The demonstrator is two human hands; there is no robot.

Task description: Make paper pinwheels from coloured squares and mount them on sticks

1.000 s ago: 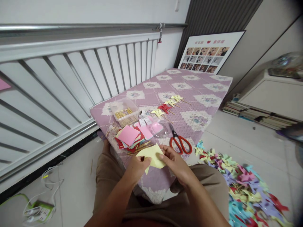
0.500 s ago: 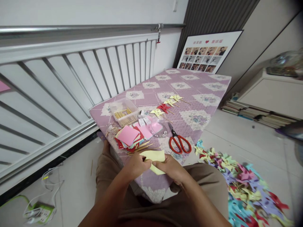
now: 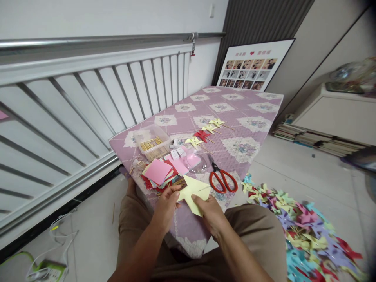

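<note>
Both hands are holding a pale yellow sheet of paper (image 3: 194, 192) over the near edge of the table (image 3: 249, 113), just above the person's lap. The sheet is thin and matte, cut or folded into pointed flaps, so its outline is looking like a ragged star with one tip aiming down. The left hand (image 3: 166, 205) is pinching the sheet's left edge, fingers curled closed on it; the right hand (image 3: 209, 213) is gripping the lower right part, thumb lying on top of the paper.

The table is wearing a quilted mauve cloth with pale flowered squares (soft and padded, by the stitching). Just beyond the left hand a loose stack of coloured paper squares (image 3: 160, 174) is lying, pink on top, red and green beneath, with thin wooden sticks poking out under it. Red-handled scissors (image 3: 221, 178) are resting just right of the yellow sheet, blades shut. A clear plastic box (image 3: 152, 141) of sticks is sitting farther back, and a row of small finished pinwheels (image 3: 205, 131) is running diagonally behind it. On the floor to the right a heap of coloured pinwheels (image 3: 305, 231) is spreading out.
</note>
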